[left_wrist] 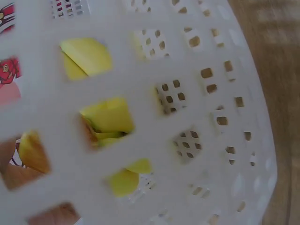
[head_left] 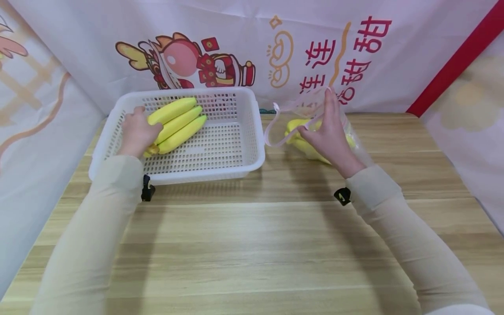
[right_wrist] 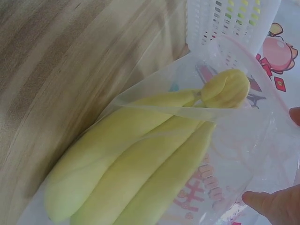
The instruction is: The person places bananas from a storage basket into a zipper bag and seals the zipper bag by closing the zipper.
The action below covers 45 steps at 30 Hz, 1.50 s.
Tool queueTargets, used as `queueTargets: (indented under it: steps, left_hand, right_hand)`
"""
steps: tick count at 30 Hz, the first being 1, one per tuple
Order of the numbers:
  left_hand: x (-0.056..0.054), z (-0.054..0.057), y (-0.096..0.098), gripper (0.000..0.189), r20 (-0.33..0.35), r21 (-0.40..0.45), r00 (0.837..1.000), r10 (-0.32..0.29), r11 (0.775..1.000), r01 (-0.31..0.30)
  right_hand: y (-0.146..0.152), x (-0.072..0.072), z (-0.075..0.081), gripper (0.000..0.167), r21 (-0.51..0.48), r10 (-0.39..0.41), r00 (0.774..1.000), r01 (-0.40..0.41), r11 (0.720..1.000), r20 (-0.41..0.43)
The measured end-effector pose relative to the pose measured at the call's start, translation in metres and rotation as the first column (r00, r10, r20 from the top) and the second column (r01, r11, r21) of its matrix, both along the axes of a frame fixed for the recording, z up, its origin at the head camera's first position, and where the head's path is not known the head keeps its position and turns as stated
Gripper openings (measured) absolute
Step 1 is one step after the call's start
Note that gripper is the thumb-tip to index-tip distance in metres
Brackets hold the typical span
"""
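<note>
In the head view, my left hand (head_left: 138, 131) reaches into a white plastic basket (head_left: 220, 171) and grips the stem end of a bunch of yellow bananas (head_left: 179, 124). Through the basket's holes, the left wrist view shows patches of bananas (left_wrist: 108, 117) and part of the fingers (left_wrist: 21, 168). My right hand (head_left: 332, 135) is at the mouth of a clear plastic bag (head_left: 275, 142), thumb and fingers spread wide and touching its rim. Inside that bag lies another bunch of bananas (right_wrist: 140, 159), its stem end toward the mouth.
The basket and bag stand side by side on a wood-grain table (head_left: 244, 245). Behind them hangs a white printed cloth (head_left: 252, 43) with cartoon figures and red characters. More cloth (head_left: 35, 131) walls off the left side. Black straps (head_left: 147, 189) sit at the wrists.
</note>
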<state>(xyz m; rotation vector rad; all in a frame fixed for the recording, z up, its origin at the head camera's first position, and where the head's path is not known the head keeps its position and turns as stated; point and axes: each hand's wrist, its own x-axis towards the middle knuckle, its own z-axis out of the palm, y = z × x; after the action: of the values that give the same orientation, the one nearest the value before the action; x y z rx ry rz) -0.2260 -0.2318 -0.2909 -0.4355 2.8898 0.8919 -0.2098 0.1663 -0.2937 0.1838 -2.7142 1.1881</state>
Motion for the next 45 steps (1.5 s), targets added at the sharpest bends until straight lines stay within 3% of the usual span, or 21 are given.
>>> queueTargets:
  steps: [12,21,31,38,45]
  left_hand:
    - [0.004,-0.010,-0.007,0.070,0.066,-0.009,0.998,0.010,1.000,-0.009]
    - [0.006,-0.014,-0.005,0.071,0.087,0.068,0.995,0.050,0.996,-0.056]
    - [0.008,-0.015,-0.007,0.073,0.105,0.134,0.994,-0.005,0.991,-0.009]
    - [0.008,-0.017,-0.007,0.078,0.141,0.125,0.990,0.019,0.992,-0.037]
    - [0.010,-0.016,-0.004,0.069,0.121,0.073,0.993,-0.005,0.997,-0.004]
  right_hand:
    - [0.000,0.001,-0.001,0.102,-0.011,0.013,1.000,-0.013,1.000,-0.004]
    - [-0.002,0.001,-0.002,0.103,-0.015,0.010,1.000,-0.010,1.000,0.010]
    - [-0.002,0.001,-0.003,0.103,-0.019,0.012,1.000,-0.012,1.000,-0.002]
    - [-0.001,0.001,-0.003,0.103,-0.016,0.013,1.000,-0.013,1.000,0.005]
    - [-0.001,0.001,-0.004,0.103,-0.018,0.020,1.000,-0.020,1.000,-0.010]
